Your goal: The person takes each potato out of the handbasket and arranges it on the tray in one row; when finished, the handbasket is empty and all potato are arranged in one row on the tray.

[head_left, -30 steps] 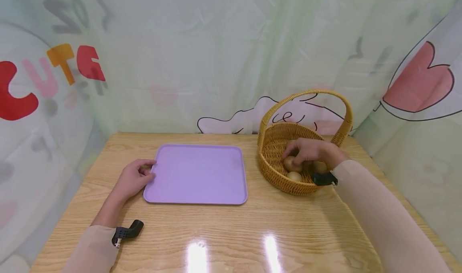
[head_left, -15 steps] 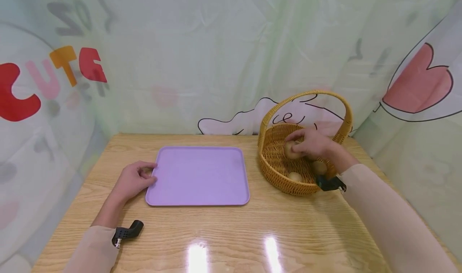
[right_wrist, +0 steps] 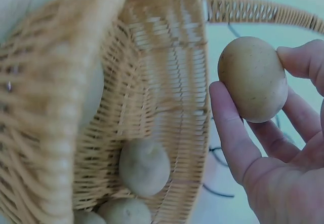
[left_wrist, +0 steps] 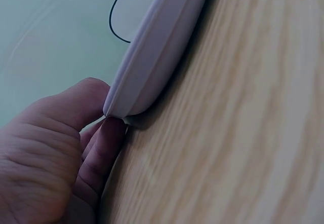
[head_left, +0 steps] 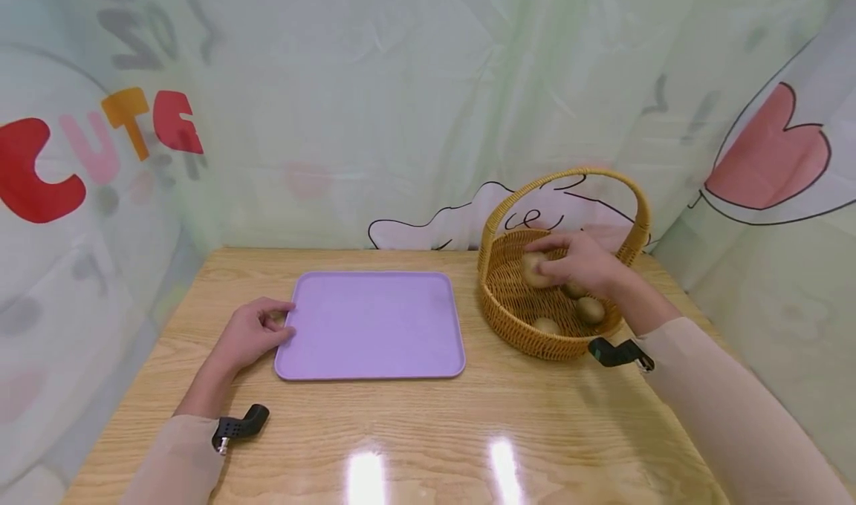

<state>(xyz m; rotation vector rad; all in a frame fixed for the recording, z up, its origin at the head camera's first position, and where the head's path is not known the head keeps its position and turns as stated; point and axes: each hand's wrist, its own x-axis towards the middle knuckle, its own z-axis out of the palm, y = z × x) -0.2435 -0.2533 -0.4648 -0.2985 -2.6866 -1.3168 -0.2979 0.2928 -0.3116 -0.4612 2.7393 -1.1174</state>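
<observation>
My right hand (head_left: 580, 266) pinches a round tan potato (right_wrist: 252, 79) between thumb and fingers. In the right wrist view the potato is lifted by the rim of the wicker basket (head_left: 511, 327), its speckled skin showing. Several more potatoes (right_wrist: 145, 166) lie on the basket's woven bottom. On the left side, my left hand (head_left: 249, 334) grips the left edge of a flat purple tray (head_left: 374, 327). The left wrist view has the thumb on the tray's rim and a finger under it, close over the wood.
The basket's tall arched handle (head_left: 574, 172) rises over the right hand's work. Tray and basket stand side by side on a wooden table (head_left: 428, 423). A printed curtain (head_left: 348, 104) hangs behind the table and along its sides.
My right hand has raised a potato from the basket's bottom, uncovering others beneath. The left hand keeps its grip on the tray, which appears slightly further right in view.
</observation>
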